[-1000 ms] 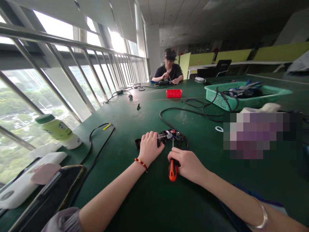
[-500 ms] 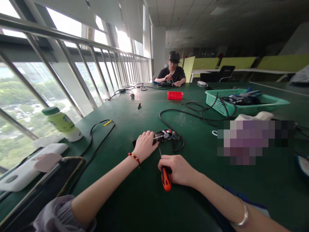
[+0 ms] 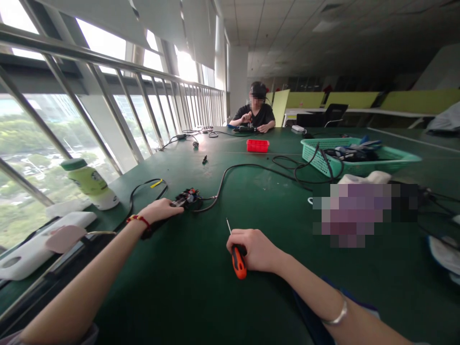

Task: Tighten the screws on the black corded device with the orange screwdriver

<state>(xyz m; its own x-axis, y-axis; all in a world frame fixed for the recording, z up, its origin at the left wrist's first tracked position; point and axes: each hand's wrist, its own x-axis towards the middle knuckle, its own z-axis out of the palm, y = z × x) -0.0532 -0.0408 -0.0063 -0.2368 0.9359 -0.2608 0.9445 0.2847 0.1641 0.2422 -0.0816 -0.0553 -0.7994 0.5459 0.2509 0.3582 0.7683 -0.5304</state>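
Observation:
My left hand (image 3: 160, 211) is closed around a dark corded device (image 3: 187, 197), whose opened end shows small parts and wires beyond my fingers. A black cable runs from that end across the green table (image 3: 194, 287). Nearer the middle, my right hand (image 3: 256, 249) grips a screwdriver (image 3: 239, 262) with an orange and black handle. Its thin metal shaft points up and away from me, apart from the device. A small dark piece (image 3: 204, 160) lies farther back on the table.
A red basket (image 3: 258, 146) stands at the back, with a green basket (image 3: 395, 165) of dark items to its right. Cables cross the table. A bottle (image 3: 91, 184), a white object (image 3: 77, 223) and a railing are on the left. Across the table, a person works.
My left hand has moved left with the device, away from the screwdriver, and the cable has stretched out after it. My right hand still holds the screwdriver, slightly farther left in view.

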